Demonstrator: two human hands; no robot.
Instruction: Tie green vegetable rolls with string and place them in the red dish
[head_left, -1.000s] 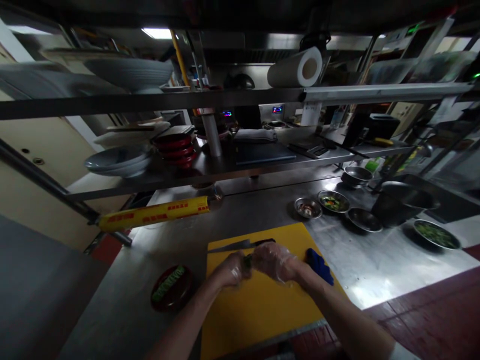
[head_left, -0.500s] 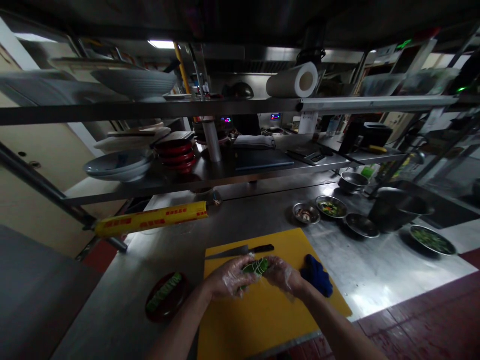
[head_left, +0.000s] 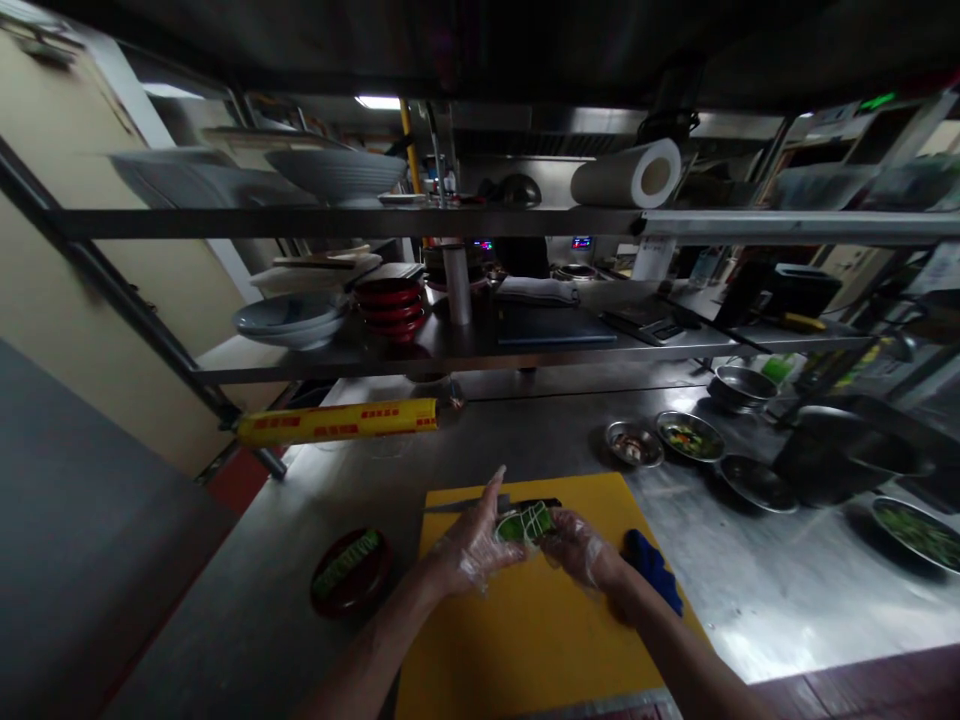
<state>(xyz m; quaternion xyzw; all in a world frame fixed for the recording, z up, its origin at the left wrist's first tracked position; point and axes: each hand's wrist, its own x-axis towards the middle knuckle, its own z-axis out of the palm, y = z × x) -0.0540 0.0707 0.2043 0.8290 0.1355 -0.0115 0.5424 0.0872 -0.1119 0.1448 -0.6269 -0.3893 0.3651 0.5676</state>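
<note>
Both of my hands wear thin clear gloves and meet over a yellow cutting board (head_left: pixel 525 640). Between them is a small green bundle tied with pale string (head_left: pixel 523 522). My left hand (head_left: pixel 471 548) cups it from the left, thumb raised. My right hand (head_left: pixel 581 552) pinches it from the right. A knife (head_left: pixel 480 503) lies on the board just behind the bundle. A blue cloth (head_left: pixel 654 570) rests at the board's right edge.
A dark red dish with green food (head_left: pixel 349 570) sits left of the board. A yellow roll of cling film (head_left: pixel 337 422) lies behind it. Several small steel bowls (head_left: pixel 690 438) and a dark pan (head_left: pixel 847 455) stand at the right. Shelves above carry plates, red bowls (head_left: pixel 388 305) and a paper roll (head_left: pixel 626 175).
The bundle has been turned between my hands and lifted slightly toward the knife. My left thumb now sticks up. The camera has shifted, so the counter appears further right.
</note>
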